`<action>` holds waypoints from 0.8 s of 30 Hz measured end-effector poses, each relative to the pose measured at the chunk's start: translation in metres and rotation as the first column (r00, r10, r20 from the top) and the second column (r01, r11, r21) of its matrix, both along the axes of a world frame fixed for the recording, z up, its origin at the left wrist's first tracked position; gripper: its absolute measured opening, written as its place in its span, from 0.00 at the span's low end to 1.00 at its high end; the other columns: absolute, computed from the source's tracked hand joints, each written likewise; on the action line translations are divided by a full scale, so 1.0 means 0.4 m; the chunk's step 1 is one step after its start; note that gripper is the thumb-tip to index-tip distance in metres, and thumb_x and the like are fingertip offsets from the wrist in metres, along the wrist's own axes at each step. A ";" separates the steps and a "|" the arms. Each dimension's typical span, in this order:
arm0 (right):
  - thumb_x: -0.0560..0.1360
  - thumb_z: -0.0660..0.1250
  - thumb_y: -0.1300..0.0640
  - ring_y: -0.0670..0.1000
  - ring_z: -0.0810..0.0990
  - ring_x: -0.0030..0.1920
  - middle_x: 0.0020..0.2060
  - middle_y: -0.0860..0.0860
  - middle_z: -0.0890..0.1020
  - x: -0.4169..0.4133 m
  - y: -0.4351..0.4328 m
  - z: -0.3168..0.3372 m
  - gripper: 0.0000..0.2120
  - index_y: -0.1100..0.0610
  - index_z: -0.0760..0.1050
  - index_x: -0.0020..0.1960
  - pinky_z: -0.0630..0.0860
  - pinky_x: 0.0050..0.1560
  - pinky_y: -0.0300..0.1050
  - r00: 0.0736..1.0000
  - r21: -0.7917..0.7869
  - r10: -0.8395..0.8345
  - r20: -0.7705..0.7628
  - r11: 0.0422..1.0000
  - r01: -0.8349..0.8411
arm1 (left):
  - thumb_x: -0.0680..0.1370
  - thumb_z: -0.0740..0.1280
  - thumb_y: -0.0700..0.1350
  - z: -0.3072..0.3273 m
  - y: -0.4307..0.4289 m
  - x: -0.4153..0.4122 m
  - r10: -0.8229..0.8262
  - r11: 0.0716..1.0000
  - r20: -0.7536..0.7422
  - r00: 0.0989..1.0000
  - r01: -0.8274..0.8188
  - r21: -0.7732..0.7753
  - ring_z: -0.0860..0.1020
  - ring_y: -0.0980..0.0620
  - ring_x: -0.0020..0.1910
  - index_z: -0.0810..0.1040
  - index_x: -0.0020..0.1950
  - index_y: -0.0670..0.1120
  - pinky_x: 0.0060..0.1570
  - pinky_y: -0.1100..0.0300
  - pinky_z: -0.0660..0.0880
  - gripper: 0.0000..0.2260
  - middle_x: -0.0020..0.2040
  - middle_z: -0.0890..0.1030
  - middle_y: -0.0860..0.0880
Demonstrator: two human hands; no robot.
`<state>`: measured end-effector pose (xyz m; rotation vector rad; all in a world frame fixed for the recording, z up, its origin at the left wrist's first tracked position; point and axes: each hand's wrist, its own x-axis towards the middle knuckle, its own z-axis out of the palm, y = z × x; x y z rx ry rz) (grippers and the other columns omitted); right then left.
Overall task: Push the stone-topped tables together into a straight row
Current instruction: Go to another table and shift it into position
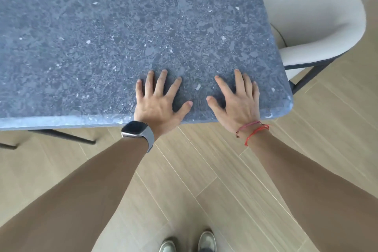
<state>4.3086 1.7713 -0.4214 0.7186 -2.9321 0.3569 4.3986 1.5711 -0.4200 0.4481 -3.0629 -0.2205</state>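
Grey stone tabletop (122, 37) seen filling upper view, cream chair (319, 26) tucked at its right side. Left hand (158, 101) and right hand (238, 102) laid flat near front edge, grip wide, fingers spread, nothing held.

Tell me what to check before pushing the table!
1. Left hand flat on the table: ok.
2. Right hand flat on it: ok.
3. Tabletop bare where visible, nothing to slide off: ok.
4. Chair tucked against the right edge, may catch: not ok.
5. Next table lined up: cannot tell, out of view.
6. Shoes back from the table legs: ok.
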 end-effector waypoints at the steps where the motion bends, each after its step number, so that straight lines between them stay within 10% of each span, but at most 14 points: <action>1: 0.76 0.58 0.34 0.62 0.61 0.76 0.77 0.60 0.64 -0.004 -0.006 -0.014 0.29 0.44 0.69 0.74 0.55 0.75 0.65 0.999 0.031 -0.010 -0.037 0.999 0.011 | 0.76 0.48 0.72 -0.011 0.002 -0.003 0.001 0.999 -0.004 1.000 -0.002 -0.043 0.53 0.37 0.80 0.62 0.79 0.56 0.76 0.34 0.49 0.36 0.81 0.59 0.45; 24: 0.76 0.57 0.33 0.61 0.65 0.75 0.75 0.57 0.69 0.003 -0.012 -0.052 0.28 0.43 0.73 0.72 0.58 0.75 0.62 0.984 -0.043 -0.064 -0.165 0.997 0.058 | 0.77 0.57 0.67 -0.043 0.018 0.008 0.032 0.992 -0.264 0.964 -0.063 -0.107 0.69 0.34 0.68 0.76 0.69 0.51 0.70 0.35 0.61 0.29 0.69 0.74 0.42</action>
